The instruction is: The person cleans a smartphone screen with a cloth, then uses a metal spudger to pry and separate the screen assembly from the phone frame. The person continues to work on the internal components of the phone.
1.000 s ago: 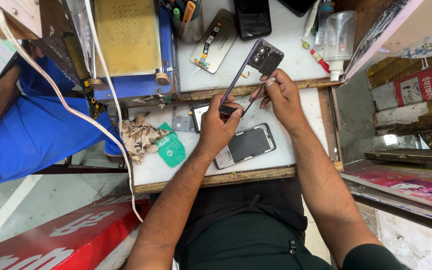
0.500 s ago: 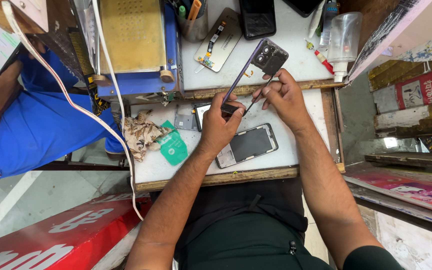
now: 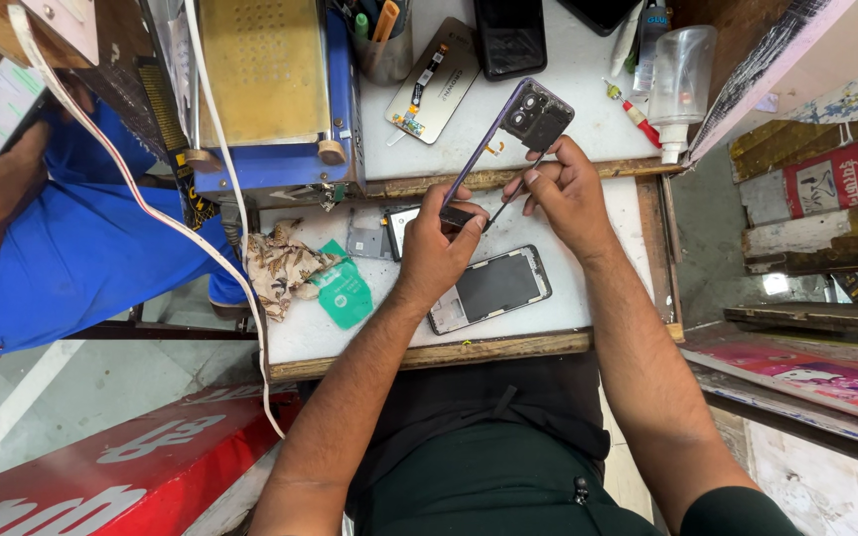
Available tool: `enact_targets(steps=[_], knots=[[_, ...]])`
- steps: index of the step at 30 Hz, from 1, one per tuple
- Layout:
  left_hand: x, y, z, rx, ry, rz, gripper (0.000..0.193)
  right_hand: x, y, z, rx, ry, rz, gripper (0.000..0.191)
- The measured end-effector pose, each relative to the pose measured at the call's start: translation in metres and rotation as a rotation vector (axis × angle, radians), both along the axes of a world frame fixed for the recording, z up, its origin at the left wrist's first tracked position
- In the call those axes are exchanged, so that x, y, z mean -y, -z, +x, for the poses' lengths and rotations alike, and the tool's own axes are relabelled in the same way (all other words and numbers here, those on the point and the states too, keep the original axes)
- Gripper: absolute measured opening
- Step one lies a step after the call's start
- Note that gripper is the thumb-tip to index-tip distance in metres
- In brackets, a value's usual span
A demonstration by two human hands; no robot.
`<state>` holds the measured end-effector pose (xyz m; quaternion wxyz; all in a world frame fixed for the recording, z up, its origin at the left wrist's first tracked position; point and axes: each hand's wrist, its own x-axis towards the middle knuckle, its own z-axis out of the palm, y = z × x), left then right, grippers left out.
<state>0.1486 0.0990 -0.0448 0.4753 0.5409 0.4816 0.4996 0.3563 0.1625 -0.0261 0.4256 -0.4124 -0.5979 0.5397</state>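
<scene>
Head view: your left hand (image 3: 439, 248) pinches the lower end of the purple phone frame (image 3: 508, 134), held tilted above the white bench (image 3: 588, 69); your right hand (image 3: 568, 194) grips a thin tool (image 3: 513, 189) between pressed fingertips, its tip touching the frame's edge; a detached screen (image 3: 489, 290) lies just beneath your wrists

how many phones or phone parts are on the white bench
5 clearly: a screen frame by the left hand, a small part left of it, a back panel by the cup, two dark phones at the top edge. More may be hidden.
</scene>
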Motion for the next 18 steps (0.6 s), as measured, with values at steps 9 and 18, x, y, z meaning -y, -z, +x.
enact_targets(steps=[9, 18], knots=[[0.0004, 0.0, 0.0004, 0.023, 0.005, -0.034, 0.034, 0.0017, -0.0008, -0.0024, -0.054, 0.054, -0.028, 0.015], [-0.0005, 0.0018, 0.0036, 0.1, 0.047, -0.021, 0.034, 0.0008, 0.0035, -0.0004, -0.04, 0.114, -0.03, 0.018]])
